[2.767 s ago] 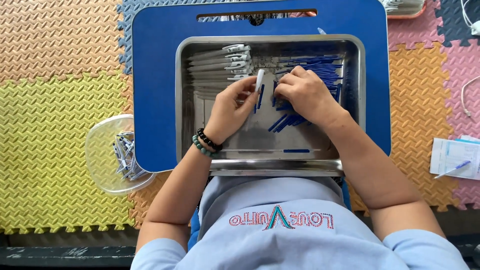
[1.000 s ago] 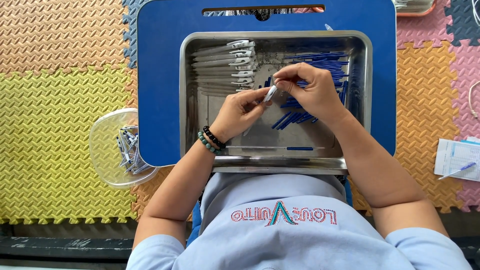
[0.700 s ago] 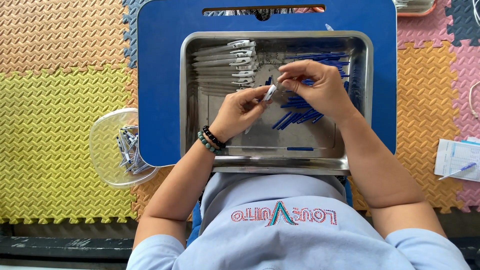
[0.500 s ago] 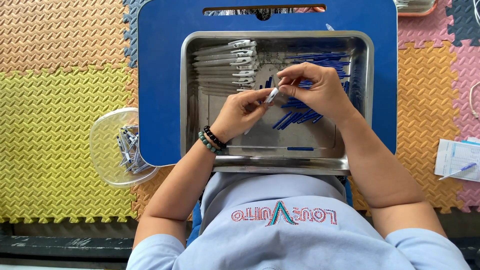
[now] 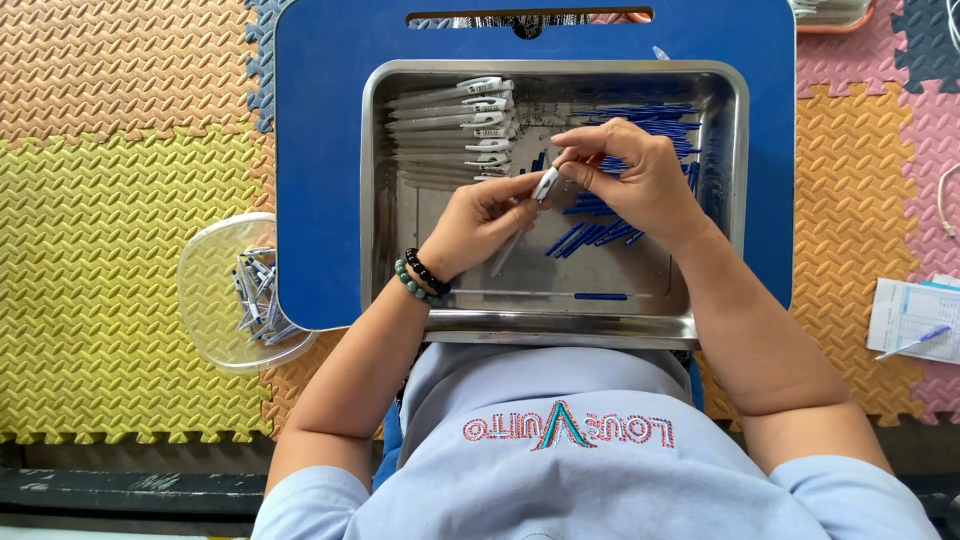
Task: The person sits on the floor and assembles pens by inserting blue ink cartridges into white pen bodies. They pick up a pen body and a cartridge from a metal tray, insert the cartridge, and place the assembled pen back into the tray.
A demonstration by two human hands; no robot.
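Note:
My left hand [image 5: 482, 213] and my right hand [image 5: 632, 176] meet over a steel tray [image 5: 396, 230], both gripping one clear pen barrel [image 5: 532, 205] with a white clip end. The barrel slants down to the left from my right fingertips. A row of finished clear pens [image 5: 455, 122] lies in the tray's upper left. A heap of blue refills [image 5: 640, 120] lies at the upper right, partly hidden by my right hand. One refill [image 5: 570, 295] lies alone near the tray's front wall. I wear bead bracelets [image 5: 420, 278] on my left wrist.
The tray sits on a blue lap table [image 5: 320, 150] above coloured foam floor mats [image 5: 110, 180]. A clear plastic bowl [image 5: 215, 290] with several small pen parts stands at the table's left edge. A paper sheet with a blue pen [image 5: 915, 320] lies at the right.
Since the earliest frame both hands have shifted slightly up and right in the tray. Over the last second they stay almost still, working the pen barrel between their fingertips.

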